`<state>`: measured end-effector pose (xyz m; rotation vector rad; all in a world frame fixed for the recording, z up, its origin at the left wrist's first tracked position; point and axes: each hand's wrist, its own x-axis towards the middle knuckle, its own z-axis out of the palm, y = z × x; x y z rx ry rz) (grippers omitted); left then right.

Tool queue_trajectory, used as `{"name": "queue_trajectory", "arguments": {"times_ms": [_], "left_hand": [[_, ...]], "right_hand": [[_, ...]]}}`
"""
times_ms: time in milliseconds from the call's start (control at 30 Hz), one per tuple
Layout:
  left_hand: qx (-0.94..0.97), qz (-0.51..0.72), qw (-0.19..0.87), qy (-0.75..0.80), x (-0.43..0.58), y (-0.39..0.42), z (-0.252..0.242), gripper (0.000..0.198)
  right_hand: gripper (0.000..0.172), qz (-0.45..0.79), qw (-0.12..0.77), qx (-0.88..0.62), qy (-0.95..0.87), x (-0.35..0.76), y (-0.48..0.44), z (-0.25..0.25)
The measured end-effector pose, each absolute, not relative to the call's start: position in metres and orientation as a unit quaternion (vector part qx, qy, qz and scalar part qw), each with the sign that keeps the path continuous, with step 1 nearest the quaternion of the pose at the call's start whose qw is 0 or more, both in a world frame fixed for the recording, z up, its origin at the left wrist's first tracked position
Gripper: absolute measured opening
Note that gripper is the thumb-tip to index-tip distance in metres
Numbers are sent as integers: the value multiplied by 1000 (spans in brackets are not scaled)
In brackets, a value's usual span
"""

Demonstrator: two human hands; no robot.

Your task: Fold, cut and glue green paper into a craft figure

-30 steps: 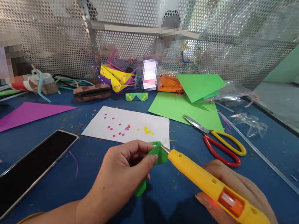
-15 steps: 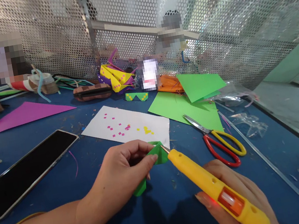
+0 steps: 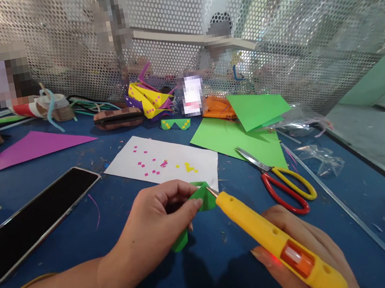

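Note:
Between the thumb and fingers of my left hand (image 3: 169, 212) is a folded strip of green paper (image 3: 208, 200), pinched near its middle. One end of it hangs below my palm. My right hand (image 3: 303, 243) is closed around a yellow glue gun (image 3: 255, 225), which has a clear and orange window in its body and a red light by my thumb. The metal nozzle touches the upper right edge of the green paper, or sits right at it. Just beyond lies a white sheet (image 3: 125, 163) with small pink and yellow paper squares.
Scissors (image 3: 266, 170) lie on green paper sheets (image 3: 220, 134) at right, beside a clear glue stick (image 3: 354, 215). A black phone (image 3: 38, 221) is at left. A purple sheet (image 3: 36, 146), a pencil case (image 3: 119, 118) and paper crafts (image 3: 149, 99) stand before a perforated metal screen (image 3: 161, 10).
Both hands, the green paper and the glue gun hold almost the same position. Behind the screen, a blurred head has come into view left of centre.

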<state>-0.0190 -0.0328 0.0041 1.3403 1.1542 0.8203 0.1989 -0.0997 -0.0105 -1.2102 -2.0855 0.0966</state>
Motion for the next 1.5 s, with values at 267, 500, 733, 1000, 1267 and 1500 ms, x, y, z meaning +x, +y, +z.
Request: {"name": "queue_trajectory", "arguments": {"times_ms": [267, 500, 733, 1000, 1267, 1500], "left_hand": [[570, 341, 556, 500, -19, -33, 7, 19], [572, 347, 551, 499, -18, -32, 5, 20], [576, 348, 547, 497, -19, -33, 5, 21], [559, 325, 568, 508, -18, -33, 8, 18], [569, 343, 560, 495, -19, -34, 4, 16], [578, 348, 548, 495, -19, -33, 3, 17]], "right_hand": [[16, 32, 363, -471, -803, 198, -100, -11], [16, 33, 360, -469, -806, 199, -100, -11], [11, 52, 354, -462, -812, 200, -100, -11], [9, 65, 362, -455, -811, 200, -100, -11], [10, 49, 357, -458, -813, 202, -101, -11], [11, 63, 346, -454, -819, 202, -99, -10]]}}
